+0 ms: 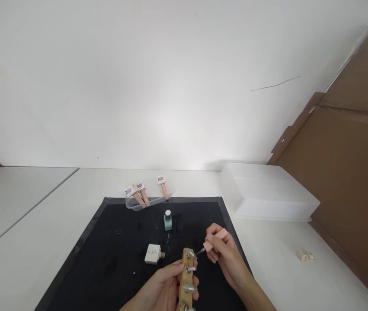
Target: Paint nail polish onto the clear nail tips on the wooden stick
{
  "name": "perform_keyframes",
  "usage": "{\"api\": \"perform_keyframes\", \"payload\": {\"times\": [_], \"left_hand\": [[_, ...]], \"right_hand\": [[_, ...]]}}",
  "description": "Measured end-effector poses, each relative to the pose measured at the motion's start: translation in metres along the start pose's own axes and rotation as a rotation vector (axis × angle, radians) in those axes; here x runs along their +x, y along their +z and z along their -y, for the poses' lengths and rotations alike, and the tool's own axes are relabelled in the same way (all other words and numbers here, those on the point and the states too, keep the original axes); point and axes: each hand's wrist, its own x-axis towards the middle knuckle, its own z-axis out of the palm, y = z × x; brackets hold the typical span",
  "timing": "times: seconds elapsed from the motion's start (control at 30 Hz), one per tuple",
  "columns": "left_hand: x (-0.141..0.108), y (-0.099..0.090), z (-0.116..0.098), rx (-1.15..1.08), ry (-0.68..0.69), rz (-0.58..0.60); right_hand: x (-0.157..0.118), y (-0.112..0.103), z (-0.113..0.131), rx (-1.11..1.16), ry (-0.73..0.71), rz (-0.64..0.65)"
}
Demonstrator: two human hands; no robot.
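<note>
Held in my left hand point(169, 285) is a narrow wooden strip point(187, 278), its far end tilted up toward the mat's middle. Several glossy, silvery pieces point(190, 288) stick out from the strip. My right hand point(224, 255) pinches the pink cap of a nail polish brush point(216, 240). The dark bristle tip point(200, 251) points down-left and is at or very close to the piece nearest the strip's far end; contact is hard to tell. An uncapped white nail polish bottle point(153, 254) lies on its side left of the strip.
A black mat point(119, 242) covers the table's middle. A teal bottle with a white-topped cap point(168, 221) stands on it. Behind, a clear tray point(135, 207) holds several pink-capped bottles point(161, 181). A translucent white bin point(268, 190) and small beige pieces point(305, 255) are at right.
</note>
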Motion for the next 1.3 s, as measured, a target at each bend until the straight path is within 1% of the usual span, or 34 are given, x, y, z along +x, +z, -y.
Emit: {"api": "perform_keyframes", "payload": {"times": [0.13, 0.3, 0.5, 0.7, 0.97, 1.17, 1.3], "left_hand": [[0.001, -0.0019, 0.0013, -0.003, 0.01, 0.008], [0.0024, -0.0032, 0.0024, -0.003, 0.007, 0.005], [0.0024, -0.0032, 0.0018, -0.002, 0.004, 0.008], [0.0023, -0.0028, 0.0024, -0.003, -0.005, -0.026], [0.0005, -0.0001, 0.0014, 0.017, -0.014, -0.078], [0.0022, -0.0001, 0.0019, 0.019, 0.006, -0.121], [0.0021, -0.0018, 0.001, 0.018, -0.015, -0.112]], "right_hand": [[0.0001, -0.0002, -0.0017, -0.047, 0.006, 0.011], [0.001, -0.0005, -0.0034, -0.131, 0.011, -0.034], [0.0013, 0.0017, -0.0006, -0.149, 0.024, -0.055], [0.0008, 0.0013, 0.0, -0.121, 0.026, -0.058], [0.0004, -0.0018, 0.0008, 0.036, 0.017, -0.018], [-0.0001, -0.0014, 0.0023, 0.047, 0.037, -0.016], [0.0, -0.0021, 0.0017, 0.058, 0.032, -0.012]]}}
